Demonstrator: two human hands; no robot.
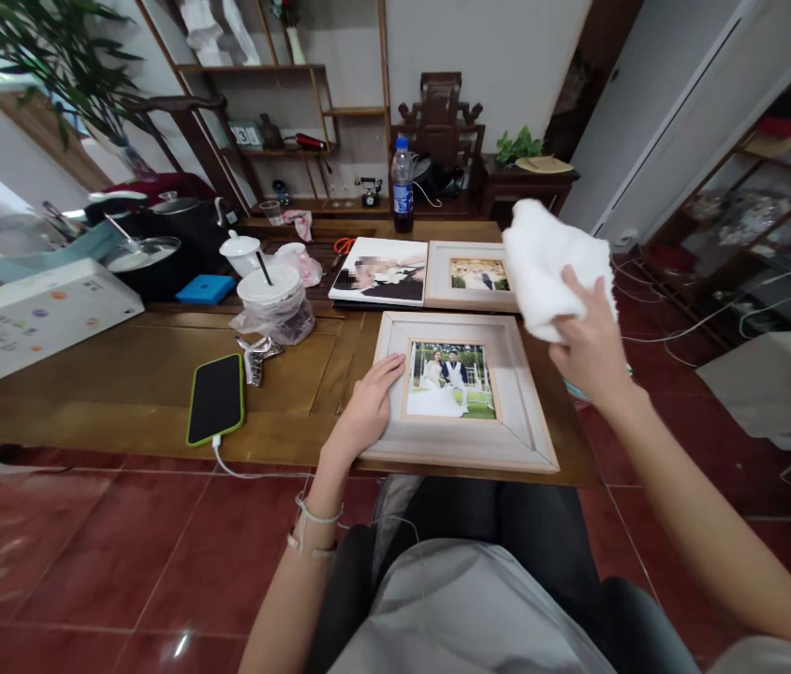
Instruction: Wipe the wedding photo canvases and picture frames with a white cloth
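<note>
A pale wooden picture frame (507, 374) with a wedding photo lies flat at the near edge of a low wooden table (156, 374). My left hand (367, 407) rests flat on the frame's left border, fingers stretched out. My right hand (588, 346) is raised above the frame's right corner, fingers closed on a bunched white cloth (549, 267). Behind lie a second, smaller frame (476, 274) and a glossy photo album (381, 271).
A phone in a green case (216, 398) lies charging to the left, beside a lidded plastic cup with a straw (272, 300). Farther back stand a blue-labelled bottle (402, 197), a white teapot (241, 251) and pots. Red tile floor surrounds the table.
</note>
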